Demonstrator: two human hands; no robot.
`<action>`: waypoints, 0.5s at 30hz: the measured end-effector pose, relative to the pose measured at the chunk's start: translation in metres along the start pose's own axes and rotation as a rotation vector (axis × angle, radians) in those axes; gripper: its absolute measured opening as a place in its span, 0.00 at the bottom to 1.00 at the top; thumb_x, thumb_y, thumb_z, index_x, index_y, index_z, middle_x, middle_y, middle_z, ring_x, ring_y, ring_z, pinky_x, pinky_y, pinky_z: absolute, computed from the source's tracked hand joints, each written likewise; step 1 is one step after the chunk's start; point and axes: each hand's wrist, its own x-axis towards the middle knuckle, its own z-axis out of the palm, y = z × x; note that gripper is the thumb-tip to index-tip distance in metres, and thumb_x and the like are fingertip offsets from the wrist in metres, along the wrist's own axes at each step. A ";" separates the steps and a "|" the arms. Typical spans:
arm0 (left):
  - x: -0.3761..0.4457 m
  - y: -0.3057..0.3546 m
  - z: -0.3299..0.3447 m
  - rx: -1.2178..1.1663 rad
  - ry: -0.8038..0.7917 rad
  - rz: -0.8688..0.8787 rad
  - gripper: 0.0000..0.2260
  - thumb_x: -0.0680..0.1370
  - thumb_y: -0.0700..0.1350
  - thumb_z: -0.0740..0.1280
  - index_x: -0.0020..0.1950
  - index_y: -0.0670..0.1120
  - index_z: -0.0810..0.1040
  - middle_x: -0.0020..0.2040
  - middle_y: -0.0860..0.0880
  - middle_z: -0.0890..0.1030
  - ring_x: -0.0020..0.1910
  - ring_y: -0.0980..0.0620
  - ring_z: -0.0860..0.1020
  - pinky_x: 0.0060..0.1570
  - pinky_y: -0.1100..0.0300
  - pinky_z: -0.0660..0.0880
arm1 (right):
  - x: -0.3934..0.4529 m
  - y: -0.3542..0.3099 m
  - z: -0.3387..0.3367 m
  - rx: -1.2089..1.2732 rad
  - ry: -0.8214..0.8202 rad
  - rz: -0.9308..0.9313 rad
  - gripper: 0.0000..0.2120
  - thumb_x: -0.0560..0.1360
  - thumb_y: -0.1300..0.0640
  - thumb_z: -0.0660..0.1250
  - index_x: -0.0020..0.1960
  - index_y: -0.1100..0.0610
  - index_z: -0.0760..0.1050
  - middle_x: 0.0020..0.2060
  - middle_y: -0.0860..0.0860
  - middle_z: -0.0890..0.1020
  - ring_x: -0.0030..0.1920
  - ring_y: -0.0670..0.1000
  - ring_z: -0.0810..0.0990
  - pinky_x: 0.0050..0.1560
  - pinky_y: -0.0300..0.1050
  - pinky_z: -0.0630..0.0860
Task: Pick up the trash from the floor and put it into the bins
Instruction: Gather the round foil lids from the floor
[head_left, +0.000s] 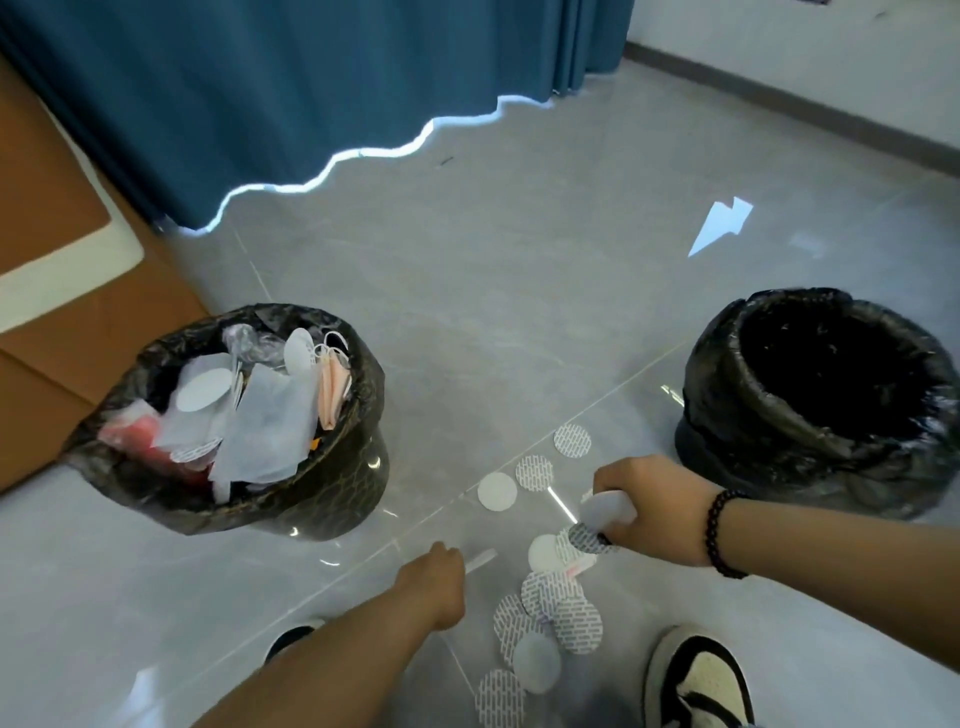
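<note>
Right hand (652, 506) curling around white discs (605, 509), left hand (434, 579) pinching a thin white strip (480, 560) pointing up-right toward the right bin (826, 395)

This looks like a plain indoor room, perhaps an office or a rented room, though the view cannot settle which. Glossy grey floor tiles (519, 270) with thin grout lines run to a white wall (831, 47) with a dark baseboard (779, 98) at 1 o'clock, and a long blue curtain (291, 93) hangs to the floor at 11 o'clock. Flat brown cardboard (47, 218) lies at 9 o'clock, and two bins lined with black bags, the full bin (332, 483) at 8 o'clock and the dark bin (727, 415) at 3 o'clock, stand on the tiles.
</note>
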 end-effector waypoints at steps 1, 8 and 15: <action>-0.001 0.006 0.009 -0.035 0.002 -0.013 0.20 0.78 0.44 0.63 0.69 0.44 0.66 0.67 0.45 0.66 0.62 0.45 0.74 0.62 0.53 0.71 | -0.005 -0.002 -0.003 -0.009 0.009 -0.003 0.11 0.72 0.47 0.68 0.51 0.52 0.76 0.47 0.48 0.79 0.49 0.49 0.78 0.52 0.45 0.77; 0.006 0.023 0.035 -0.020 0.066 -0.072 0.18 0.80 0.37 0.60 0.70 0.41 0.66 0.67 0.43 0.69 0.63 0.46 0.74 0.62 0.55 0.70 | -0.016 -0.011 0.007 -0.067 -0.085 0.060 0.14 0.75 0.49 0.65 0.58 0.53 0.75 0.53 0.50 0.79 0.52 0.50 0.77 0.54 0.44 0.76; 0.014 0.015 0.038 0.045 0.073 -0.020 0.17 0.78 0.35 0.63 0.67 0.41 0.69 0.64 0.42 0.73 0.62 0.44 0.75 0.60 0.53 0.72 | 0.045 -0.020 0.076 -0.034 -0.179 0.164 0.05 0.73 0.54 0.66 0.46 0.54 0.73 0.44 0.51 0.72 0.48 0.53 0.75 0.45 0.42 0.72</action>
